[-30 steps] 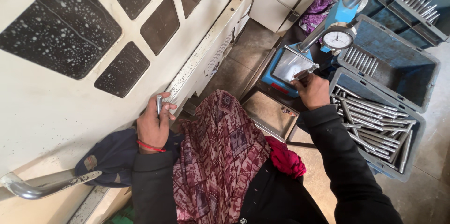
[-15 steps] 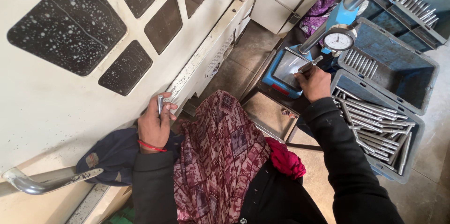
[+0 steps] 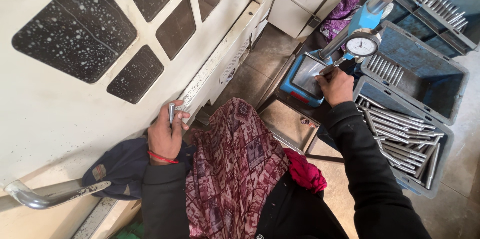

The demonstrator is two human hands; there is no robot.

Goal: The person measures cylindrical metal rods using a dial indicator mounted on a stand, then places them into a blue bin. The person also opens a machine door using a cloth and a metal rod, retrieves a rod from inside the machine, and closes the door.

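— Start at our fingers: what do they hold?

— The left hand (image 3: 165, 136) is wrapped around a short steel pin (image 3: 171, 112), upright, close to the pale machine door (image 3: 100, 114). The right hand (image 3: 336, 85) pinches another pin (mostly hidden) at the blue gauge stand (image 3: 305, 76), under the dial indicator (image 3: 362, 45).

— How will the pins handle?

— Stiff, smooth, small but dense, we judge; probably slick with oil. We'd grip mid-shank, fingertips opposed.

— And around us?

— A blue crate of longer rods (image 3: 400, 134) lies just right of the stand, with a patterned scarf (image 3: 235, 164) below.
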